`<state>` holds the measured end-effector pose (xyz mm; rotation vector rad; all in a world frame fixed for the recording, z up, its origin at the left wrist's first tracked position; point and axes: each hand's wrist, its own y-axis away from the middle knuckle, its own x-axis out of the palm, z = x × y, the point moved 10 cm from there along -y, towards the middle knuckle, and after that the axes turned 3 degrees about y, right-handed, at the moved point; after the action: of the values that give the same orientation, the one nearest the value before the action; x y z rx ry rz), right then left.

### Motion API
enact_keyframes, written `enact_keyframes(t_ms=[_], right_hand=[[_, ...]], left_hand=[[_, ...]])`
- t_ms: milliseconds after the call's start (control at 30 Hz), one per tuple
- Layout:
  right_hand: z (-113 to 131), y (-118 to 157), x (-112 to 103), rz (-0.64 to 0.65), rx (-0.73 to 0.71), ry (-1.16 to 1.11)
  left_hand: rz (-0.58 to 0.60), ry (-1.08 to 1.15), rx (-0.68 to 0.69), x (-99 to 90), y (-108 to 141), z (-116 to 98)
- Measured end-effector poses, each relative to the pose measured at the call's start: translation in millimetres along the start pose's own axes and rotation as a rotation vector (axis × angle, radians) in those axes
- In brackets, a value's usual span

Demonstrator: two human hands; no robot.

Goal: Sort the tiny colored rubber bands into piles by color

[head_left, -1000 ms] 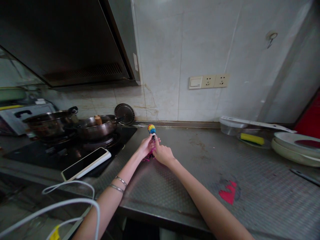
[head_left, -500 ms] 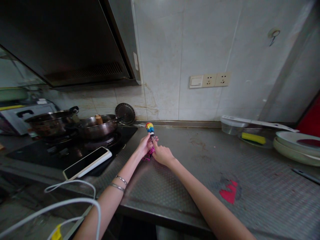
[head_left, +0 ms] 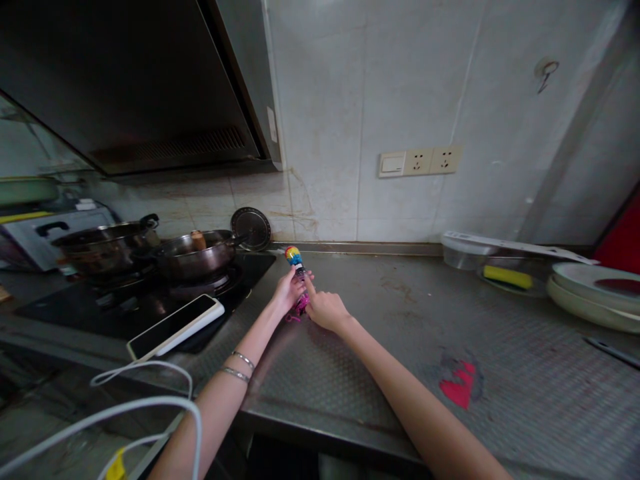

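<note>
View: head, single, worn by the person | Station: above near edge of steel countertop (head_left: 375, 373) | Facing: forward and down, toward tiled wall (head_left: 325, 100) | Range: left hand (head_left: 289, 292) and right hand (head_left: 327, 310) near, below centre; wall beyond | Limits: range hood (head_left: 125, 80) upper left, stacked dishes (head_left: 590, 290) far right

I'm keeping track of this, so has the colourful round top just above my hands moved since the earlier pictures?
Yes. The colourful round top has shifted left in the view, narrowing its gap to the round dark disc.
</note>
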<state>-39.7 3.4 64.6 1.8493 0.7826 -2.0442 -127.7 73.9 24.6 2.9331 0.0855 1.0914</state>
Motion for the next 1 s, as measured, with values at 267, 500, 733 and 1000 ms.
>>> enact_keyframes(t_ms=[267,500,733,1000], right_hand=[[-16.3,-4.1,-1.6,-0.083,0.105,-0.043],[-18.9,-6.1,3.1,-0.037,0.107,-0.043],[-15.2,-7.9,11.0,-0.036,0.055,-0.148],[-5.9,-3.7,10.8,-0.012,0.017,-0.192]], left_hand=[[0.169,-0.045,-0.053,26.6,10.5,10.2],[0.154,-0.06,-0.021,29.8,13.2,5.7],[0.118,-0.046,-0.004,23.1,9.0,6.7],[0.011,-0.01,0.023,4.7,1.8,2.1]])
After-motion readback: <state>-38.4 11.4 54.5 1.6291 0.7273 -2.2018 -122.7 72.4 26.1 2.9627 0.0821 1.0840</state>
